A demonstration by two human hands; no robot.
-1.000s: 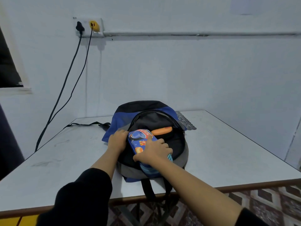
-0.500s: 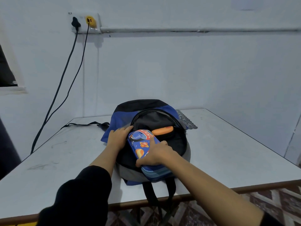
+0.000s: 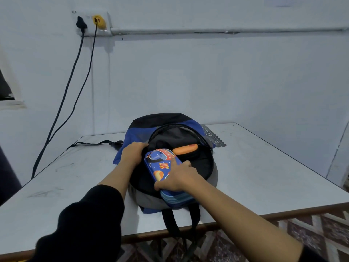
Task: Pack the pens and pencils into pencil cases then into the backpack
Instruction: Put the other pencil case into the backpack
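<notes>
Straps (image 3: 171, 221) of the backpack (image 3: 162, 118) hang over the near edge of the table (image 3: 255, 167). Just beyond, the right hand (image 3: 178, 177) grips the blue pencil case (image 3: 160, 164) printed with planets: thumb on its left side, fingers (image 3: 174, 162) spread across its top. The case lies tilted, far end inside the backpack's open mouth, near end sticking out over the rim. Left of it, the left hand (image 3: 132, 154) holds the edge of the opening, fingers curled over it. Deeper inside lies an orange pencil case (image 3: 185, 148). Two cables (image 3: 75, 72) hang from the wall socket (image 3: 92, 22) behind.
</notes>
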